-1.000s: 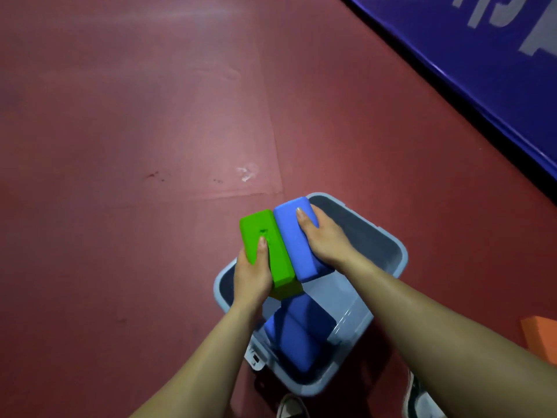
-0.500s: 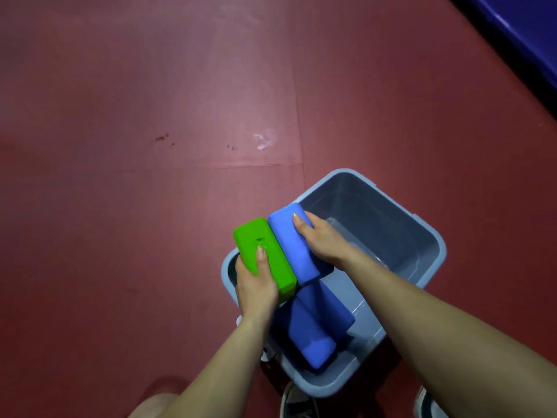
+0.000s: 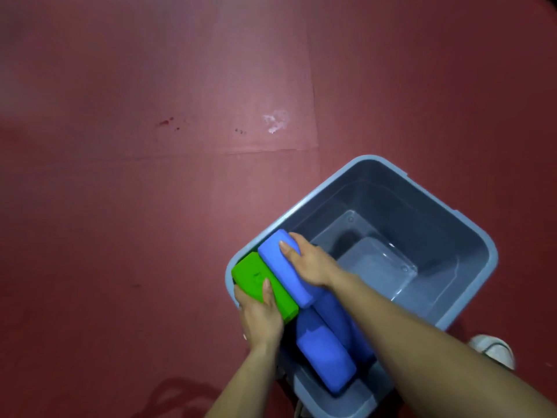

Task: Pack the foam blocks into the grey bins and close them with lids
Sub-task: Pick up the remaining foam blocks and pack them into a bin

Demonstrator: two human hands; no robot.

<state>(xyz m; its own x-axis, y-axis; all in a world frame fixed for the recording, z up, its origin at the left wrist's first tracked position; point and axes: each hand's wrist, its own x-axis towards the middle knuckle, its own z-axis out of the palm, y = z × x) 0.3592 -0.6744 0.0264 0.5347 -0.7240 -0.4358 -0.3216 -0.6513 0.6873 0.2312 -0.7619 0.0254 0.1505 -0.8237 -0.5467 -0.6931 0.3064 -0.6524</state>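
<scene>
A grey bin (image 3: 470,233) stands on a red floor (image 3: 120,206). The left hand (image 3: 262,321) grips a green block (image 3: 256,279) and the right hand (image 3: 310,263) a blue block (image 3: 277,254), side by side and touching at the bin's near-left corner. More blue blocks (image 3: 322,351) lie inside below them.

1. I see a dark red matte floor (image 3: 150,236) filling nearly the whole view.
2. Thin straight seam lines (image 3: 313,101) cross it, meeting near the centre.
3. A whitish scuffed patch (image 3: 275,122) sits beside the seam, with small dark red spots (image 3: 168,123) to its left.
4. Light falls brighter on the upper left.
</scene>
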